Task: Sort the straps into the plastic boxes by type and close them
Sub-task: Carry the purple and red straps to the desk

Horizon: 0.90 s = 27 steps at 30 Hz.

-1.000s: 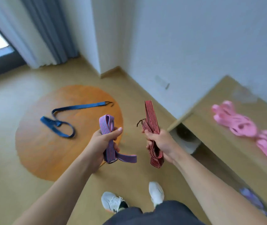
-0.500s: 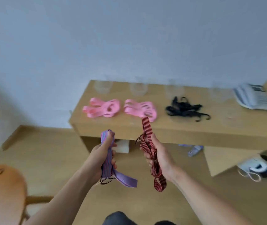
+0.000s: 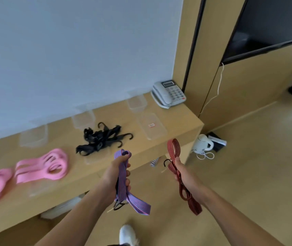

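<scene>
My left hand grips a folded purple striped strap with a hook dangling below. My right hand grips a folded red striped strap whose black hook sticks out to the left. Both are held in the air in front of a low wooden shelf. On the shelf lie a pile of black hooked straps and two bundles of pink straps. Several clear plastic boxes stand along the wall, and a clear lid lies flat near the shelf's right end.
A white desk phone sits at the shelf's right end against a wooden panel. A white kettle with a cord stands on the floor beside the shelf. A dark screen hangs at the upper right. My white shoe shows below.
The view has swung right from the round table and blue strap to the shelf. Both hands keep hold of their straps and have come closer to the shelf's right half.
</scene>
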Motion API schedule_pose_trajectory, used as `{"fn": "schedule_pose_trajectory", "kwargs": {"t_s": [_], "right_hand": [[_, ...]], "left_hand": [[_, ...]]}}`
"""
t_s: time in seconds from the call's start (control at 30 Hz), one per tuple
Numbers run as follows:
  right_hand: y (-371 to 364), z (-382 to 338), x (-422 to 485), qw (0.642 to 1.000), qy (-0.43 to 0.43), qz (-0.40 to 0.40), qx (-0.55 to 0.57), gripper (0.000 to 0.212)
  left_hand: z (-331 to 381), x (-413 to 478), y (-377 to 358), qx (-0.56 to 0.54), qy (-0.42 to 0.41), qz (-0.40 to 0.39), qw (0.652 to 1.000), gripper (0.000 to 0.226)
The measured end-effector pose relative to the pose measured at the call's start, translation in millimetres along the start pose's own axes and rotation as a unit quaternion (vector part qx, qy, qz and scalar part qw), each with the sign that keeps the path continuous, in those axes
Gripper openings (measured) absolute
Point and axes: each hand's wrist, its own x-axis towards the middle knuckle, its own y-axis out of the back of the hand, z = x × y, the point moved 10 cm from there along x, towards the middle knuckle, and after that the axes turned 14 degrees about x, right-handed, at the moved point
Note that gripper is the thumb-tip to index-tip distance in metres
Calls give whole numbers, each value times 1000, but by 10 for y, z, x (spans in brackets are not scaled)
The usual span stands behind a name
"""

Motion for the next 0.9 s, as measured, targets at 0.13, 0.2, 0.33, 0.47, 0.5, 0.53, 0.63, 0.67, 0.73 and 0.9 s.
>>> {"fn": "schedule_pose_trajectory", "kwargs": {"t_s": [0.13, 0.2, 0.33, 0.47, 0.5, 0.53, 0.63, 0.67, 0.73, 0.9], "right_hand": [[247, -411, 720, 988, 68, -3, -137, 39], [229, -702, 1109, 957, 108, -6, -270, 43], [-124, -1306, 1824, 815, 188, -21, -547, 40], [-546, -1684, 2467, 731, 225, -44, -643, 40], [-622, -1756, 2615, 716, 234, -43, -656, 40], [-677, -1807, 2761, 704, 236, -43, -669, 41], [-694, -1826, 3052, 670, 212, -47, -710, 59], [-706, -1868, 3076, 674, 228, -43, -702, 67], [-794, -2000, 2927, 766, 295, -60, -568, 67], [-1118, -1486, 2408, 952, 71, -296, -38, 75]], "left_hand": [[435, 501, -258, 24, -9, -29, 999, 34], [641, 762, -323, 22, -10, -40, 999, 32], [998, 1176, -290, -13, 10, -38, 999, 32], [1333, 1509, -176, -52, 4, -29, 998, 37], [1415, 1570, -142, -66, -2, -23, 998, 41], [1487, 1626, -106, -81, -8, -15, 997, 46], [1625, 1731, -56, -122, -14, 4, 992, 47], [1660, 1773, -51, -133, -16, 8, 991, 44], [1722, 1846, -61, -146, -26, 17, 989, 41], [1963, 1997, -253, -198, -93, 70, 973, 30]]}}
